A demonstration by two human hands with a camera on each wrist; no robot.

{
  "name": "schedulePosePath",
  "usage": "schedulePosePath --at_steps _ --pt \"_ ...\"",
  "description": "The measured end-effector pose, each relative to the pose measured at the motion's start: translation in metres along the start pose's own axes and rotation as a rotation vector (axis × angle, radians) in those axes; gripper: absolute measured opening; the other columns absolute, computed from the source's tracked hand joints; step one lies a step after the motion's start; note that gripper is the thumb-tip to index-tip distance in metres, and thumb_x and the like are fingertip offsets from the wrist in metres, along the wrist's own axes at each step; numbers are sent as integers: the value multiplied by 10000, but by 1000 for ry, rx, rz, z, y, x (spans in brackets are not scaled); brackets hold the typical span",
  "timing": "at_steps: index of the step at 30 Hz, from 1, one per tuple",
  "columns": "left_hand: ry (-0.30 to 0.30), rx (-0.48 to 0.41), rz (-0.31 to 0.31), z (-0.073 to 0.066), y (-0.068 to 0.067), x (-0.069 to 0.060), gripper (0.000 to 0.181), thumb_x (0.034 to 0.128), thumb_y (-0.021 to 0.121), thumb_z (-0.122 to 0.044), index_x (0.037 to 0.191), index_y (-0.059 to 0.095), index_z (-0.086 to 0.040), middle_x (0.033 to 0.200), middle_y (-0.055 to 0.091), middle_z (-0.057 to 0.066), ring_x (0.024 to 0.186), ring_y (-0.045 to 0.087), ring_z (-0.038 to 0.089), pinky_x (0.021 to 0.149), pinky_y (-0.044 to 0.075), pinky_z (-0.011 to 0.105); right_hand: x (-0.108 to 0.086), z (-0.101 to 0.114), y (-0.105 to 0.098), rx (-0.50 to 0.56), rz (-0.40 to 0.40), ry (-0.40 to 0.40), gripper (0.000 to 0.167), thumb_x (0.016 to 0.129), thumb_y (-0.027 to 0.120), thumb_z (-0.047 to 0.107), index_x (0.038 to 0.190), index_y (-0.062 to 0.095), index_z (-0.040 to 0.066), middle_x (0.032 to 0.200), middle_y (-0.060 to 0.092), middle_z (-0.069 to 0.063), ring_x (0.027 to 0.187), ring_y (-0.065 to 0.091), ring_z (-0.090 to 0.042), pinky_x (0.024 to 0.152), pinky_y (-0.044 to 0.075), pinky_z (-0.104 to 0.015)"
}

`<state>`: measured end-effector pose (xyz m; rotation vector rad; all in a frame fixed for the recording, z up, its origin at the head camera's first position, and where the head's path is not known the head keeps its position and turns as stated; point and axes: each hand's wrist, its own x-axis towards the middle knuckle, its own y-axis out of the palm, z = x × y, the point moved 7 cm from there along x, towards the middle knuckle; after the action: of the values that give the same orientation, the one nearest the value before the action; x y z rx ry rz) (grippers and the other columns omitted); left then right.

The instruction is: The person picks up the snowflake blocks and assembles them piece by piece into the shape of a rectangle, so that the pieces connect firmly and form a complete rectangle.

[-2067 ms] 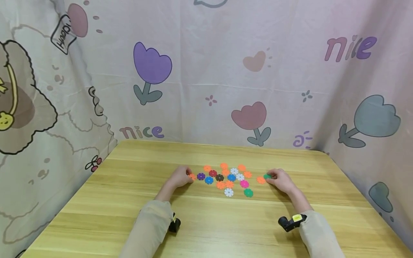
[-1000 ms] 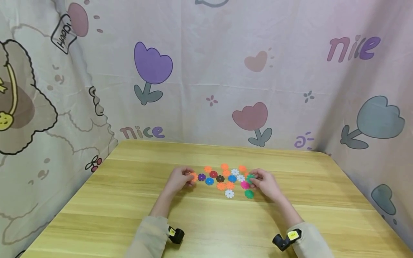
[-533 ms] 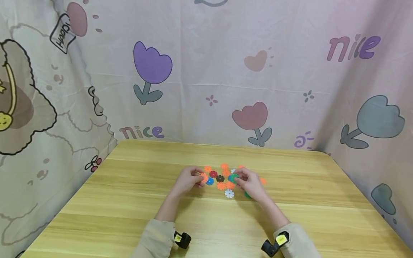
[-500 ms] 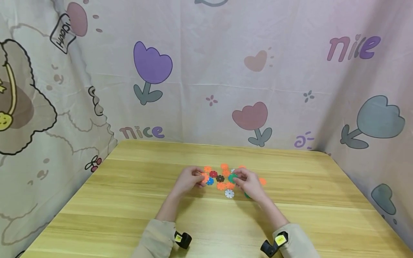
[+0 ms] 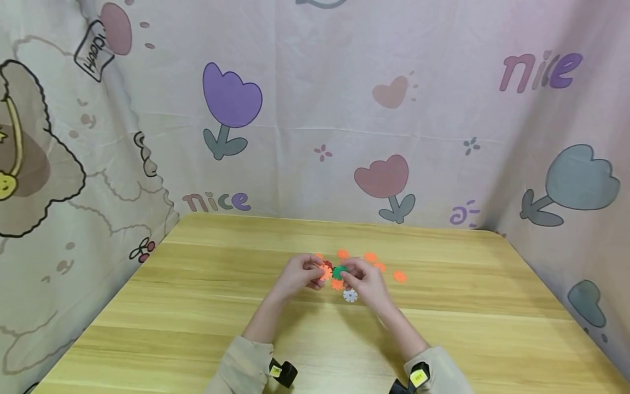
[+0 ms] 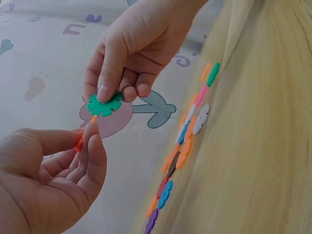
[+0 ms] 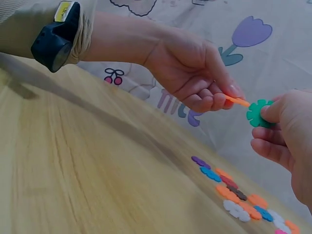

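Observation:
My left hand (image 5: 297, 278) pinches an orange notched plastic disc (image 7: 238, 101) between thumb and fingers. Opposite it, my right hand (image 5: 366, 282) pinches a green notched disc (image 6: 104, 105) the same way. Both are raised above the table. The orange disc stands edge-on to the green one, and their rims meet in the wrist views; whether the notches are slotted together I cannot tell. Below lie several more such discs, among them a white disc (image 5: 350, 295), a purple disc (image 6: 152, 220) and a brown disc (image 6: 173, 165). My hands hide part of them in the head view.
The discs lie flat on a wooden table (image 5: 197, 306), with a lone orange disc (image 5: 400, 277) at the right end of the group. A printed curtain (image 5: 305, 98) hangs behind the table. A small black camera (image 5: 284, 373) is strapped at each wrist.
The right hand has carried the green disc leftward from the right end of the group. The left hand has lifted the orange disc and moved right, bringing both discs together.

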<state>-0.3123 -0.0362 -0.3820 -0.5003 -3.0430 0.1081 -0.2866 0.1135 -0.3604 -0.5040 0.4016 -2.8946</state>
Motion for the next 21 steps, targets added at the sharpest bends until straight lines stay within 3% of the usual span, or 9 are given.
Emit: schedulePosePath --at_steps 8,15,21 --pt "-10 2 21 3 1 1 182 881 580 2 1018 544 116 727 589 85 583 591 141 613 541 360 -2 0 2 -10 -23 -38 190 845 592 -91 1034 610 -79 805 628 -230 688 608 -362 640 518 -473" --pt "-16 -9 10 4 3 0 165 876 590 6 1004 551 102 705 568 61 576 587 121 574 524 276 -3 4 5 40 2 -99 142 837 575 -128 976 606 -121 837 621 -301 726 594 -476 651 525 -461" --pt "-3 -27 -3 4 4 0 131 870 576 41 975 548 114 724 580 72 567 589 122 565 519 257 -5 7 5 70 -18 -112 119 826 581 -142 941 608 -130 829 636 -264 725 598 -480 641 533 -436"
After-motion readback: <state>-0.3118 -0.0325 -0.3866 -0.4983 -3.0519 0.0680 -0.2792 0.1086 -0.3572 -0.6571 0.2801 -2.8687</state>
